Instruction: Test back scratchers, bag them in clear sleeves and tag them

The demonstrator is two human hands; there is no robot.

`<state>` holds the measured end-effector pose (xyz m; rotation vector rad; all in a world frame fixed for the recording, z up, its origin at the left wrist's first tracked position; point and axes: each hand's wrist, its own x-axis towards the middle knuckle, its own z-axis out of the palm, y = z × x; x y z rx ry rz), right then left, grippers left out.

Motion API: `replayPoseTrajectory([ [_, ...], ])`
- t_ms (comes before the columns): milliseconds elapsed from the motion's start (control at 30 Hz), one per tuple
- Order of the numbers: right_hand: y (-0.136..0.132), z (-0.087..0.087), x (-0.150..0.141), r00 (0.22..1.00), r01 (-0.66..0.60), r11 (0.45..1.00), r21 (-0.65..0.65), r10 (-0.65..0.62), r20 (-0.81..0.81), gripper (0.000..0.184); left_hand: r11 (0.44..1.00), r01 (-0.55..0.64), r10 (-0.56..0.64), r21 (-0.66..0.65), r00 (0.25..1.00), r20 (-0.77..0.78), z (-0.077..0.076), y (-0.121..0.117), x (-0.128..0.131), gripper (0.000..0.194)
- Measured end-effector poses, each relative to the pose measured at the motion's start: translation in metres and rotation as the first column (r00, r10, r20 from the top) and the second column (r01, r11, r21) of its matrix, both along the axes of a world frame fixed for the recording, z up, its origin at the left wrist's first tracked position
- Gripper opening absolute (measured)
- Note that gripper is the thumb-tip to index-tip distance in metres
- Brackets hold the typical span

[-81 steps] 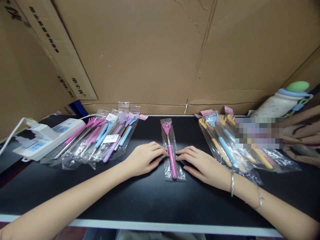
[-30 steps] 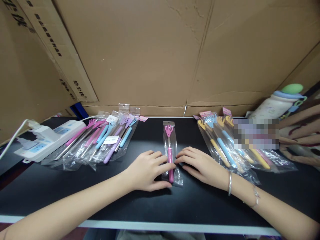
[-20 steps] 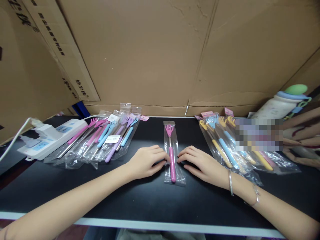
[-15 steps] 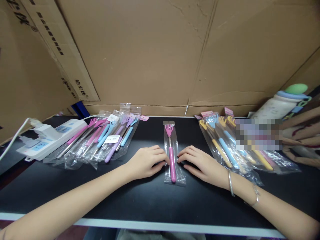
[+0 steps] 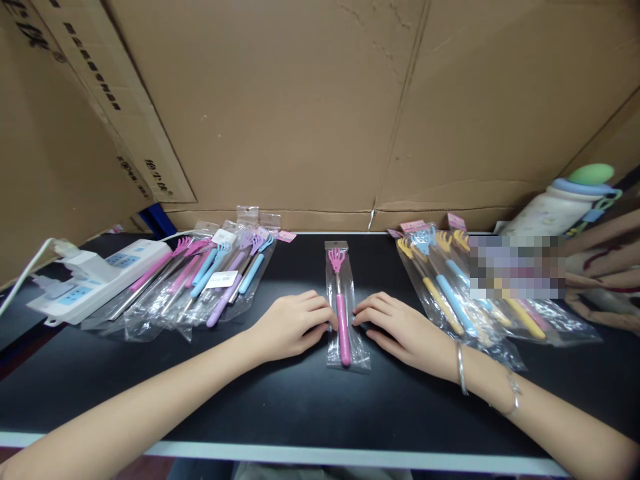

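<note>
A pink back scratcher in a clear plastic bag (image 5: 342, 313) lies lengthwise in the middle of the black table (image 5: 310, 400). My left hand (image 5: 290, 325) rests flat on the table at the bag's left edge, fingers stretched out and touching the plastic. My right hand (image 5: 400, 327) lies flat at the bag's right edge, fingertips against it. Neither hand grips anything.
A pile of bagged pink, blue and purple scratchers (image 5: 210, 277) lies at the left, beside a white power strip (image 5: 95, 280). Bagged yellow and blue scratchers (image 5: 450, 293) lie at the right. A bottle (image 5: 560, 207) stands far right. Cardboard (image 5: 310, 100) walls the back.
One second ago my left hand lay over the bag's lower part with the bag slightly turned. It has drawn back to the left edge and the bag lies straight.
</note>
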<state>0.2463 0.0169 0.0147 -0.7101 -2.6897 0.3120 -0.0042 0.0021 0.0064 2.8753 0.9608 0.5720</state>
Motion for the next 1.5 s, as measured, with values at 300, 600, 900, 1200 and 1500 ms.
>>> replayPoseTrajectory([
  [300, -0.0005, 0.0007, -0.0014, 1.000, -0.001, 1.000, 0.006, 0.001, 0.009, 0.020, 1.000, -0.006, 0.006, 0.007, 1.000, -0.003, -0.0001, -0.0003, -0.0001, 0.017],
  [600, 0.0001, -0.0036, -0.0029, 1.000, 0.018, 0.999, 0.032, -0.018, -0.012, 0.019, 1.000, -0.014, 0.015, 0.012, 1.000, -0.013, -0.0005, -0.0008, 0.0000, 0.016],
  [900, 0.0010, -0.0075, -0.0016, 1.000, 0.026, 1.000, -0.004, -0.026, -0.017, 0.019, 1.000, -0.007, 0.007, -0.015, 1.000, 0.004, -0.0001, -0.0001, 0.0008, 0.016],
  [1200, -0.0006, -0.0056, -0.0034, 0.999, 0.039, 0.999, -0.011, -0.039, -0.002, 0.019, 0.998, -0.044, 0.045, -0.036, 0.999, 0.021, 0.0001, -0.0004, 0.0015, 0.016],
  [1500, -0.0014, -0.0052, -0.0032, 0.999, 0.039, 0.999, -0.014, -0.039, -0.005, 0.021, 0.995, -0.061, 0.063, -0.074, 0.998, 0.020, -0.0012, 0.0009, 0.0016, 0.015],
])
